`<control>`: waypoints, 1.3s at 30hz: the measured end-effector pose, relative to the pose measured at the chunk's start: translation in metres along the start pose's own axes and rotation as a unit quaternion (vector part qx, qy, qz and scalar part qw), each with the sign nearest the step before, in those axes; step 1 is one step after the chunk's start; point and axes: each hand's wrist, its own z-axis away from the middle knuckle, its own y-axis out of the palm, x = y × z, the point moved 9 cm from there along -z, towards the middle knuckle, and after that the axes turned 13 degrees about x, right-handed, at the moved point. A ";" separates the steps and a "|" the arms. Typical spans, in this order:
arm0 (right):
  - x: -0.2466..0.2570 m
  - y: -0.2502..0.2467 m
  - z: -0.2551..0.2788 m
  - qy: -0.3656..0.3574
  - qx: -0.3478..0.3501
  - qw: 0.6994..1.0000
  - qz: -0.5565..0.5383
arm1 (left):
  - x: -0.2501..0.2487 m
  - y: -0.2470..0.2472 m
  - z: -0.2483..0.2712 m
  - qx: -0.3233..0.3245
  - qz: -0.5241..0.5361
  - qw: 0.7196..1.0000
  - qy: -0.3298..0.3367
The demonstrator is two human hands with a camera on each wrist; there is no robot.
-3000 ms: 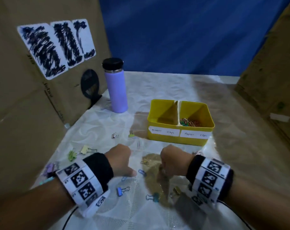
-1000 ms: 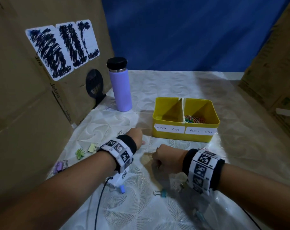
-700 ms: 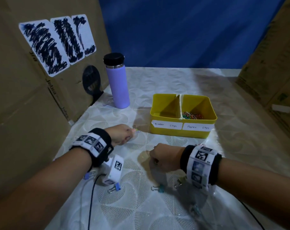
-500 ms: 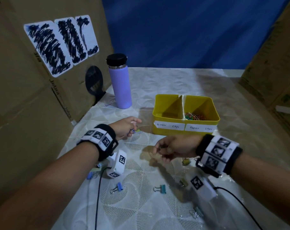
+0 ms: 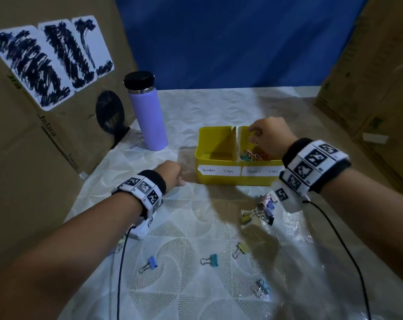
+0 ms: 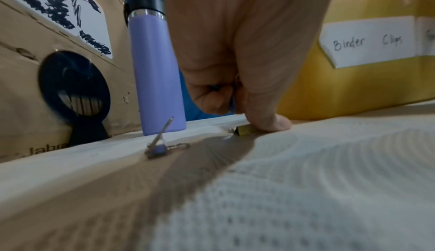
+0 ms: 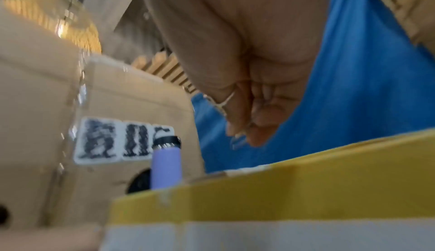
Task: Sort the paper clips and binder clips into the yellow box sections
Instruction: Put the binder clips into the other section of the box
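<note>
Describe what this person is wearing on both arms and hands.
Both forearms are bare, with no sleeves. Each wrist carries a black fabric wristband wrapped by a white band of square black-and-white coded markers. A small white camera block with a marker hangs under each wrist, each trailing a thin black cable. The right hand wears a thin silver ring.

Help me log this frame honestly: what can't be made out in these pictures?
- Right hand, head view: knuckles hide its fingertips; the blurred right wrist view shows something thin there, unidentifiable.
- Left hand, left wrist view: curled fingers cover all but a blue sliver.
- Yellow box, head view: the front wall hides the binder-clip floor.
</note>
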 end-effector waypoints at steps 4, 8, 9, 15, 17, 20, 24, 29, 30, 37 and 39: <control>-0.008 -0.004 0.015 -0.042 -0.018 0.999 0.023 | -0.009 -0.018 0.014 -0.025 0.026 0.999 0.009; -0.033 -0.005 0.055 -0.078 -0.039 0.996 -0.012 | -0.048 -0.071 0.042 -0.088 0.052 0.994 0.042; -0.043 0.005 0.061 -0.068 -0.006 0.998 -0.012 | -0.066 -0.081 0.043 -0.100 0.053 0.992 0.062; -0.053 0.075 0.070 -0.088 0.153 0.984 0.027 | -0.185 -0.086 0.014 -0.046 0.057 0.981 0.181; -0.045 0.097 0.072 -0.128 0.223 0.965 0.045 | -0.196 -0.067 0.000 0.006 -0.006 0.984 0.176; -0.042 0.113 0.076 -0.131 0.279 0.946 0.103 | -0.200 -0.059 0.006 -0.016 -0.117 0.976 0.185; -0.044 0.108 0.074 -0.071 0.262 0.960 0.074 | -0.192 -0.054 0.065 -0.164 -0.125 0.946 0.251; -0.049 0.103 0.070 -0.054 0.214 0.970 0.103 | -0.173 0.063 0.119 0.081 -0.042 0.962 0.258; -0.050 0.102 0.070 -0.046 0.209 0.972 0.099 | -0.172 0.087 0.126 0.124 -0.049 0.960 0.245; -0.059 0.114 0.078 0.007 0.270 0.959 0.090 | -0.182 0.132 0.137 0.087 -0.151 0.968 0.178; -0.058 0.114 0.079 0.008 0.272 0.958 0.093 | -0.178 0.125 0.136 0.050 -0.170 0.965 0.194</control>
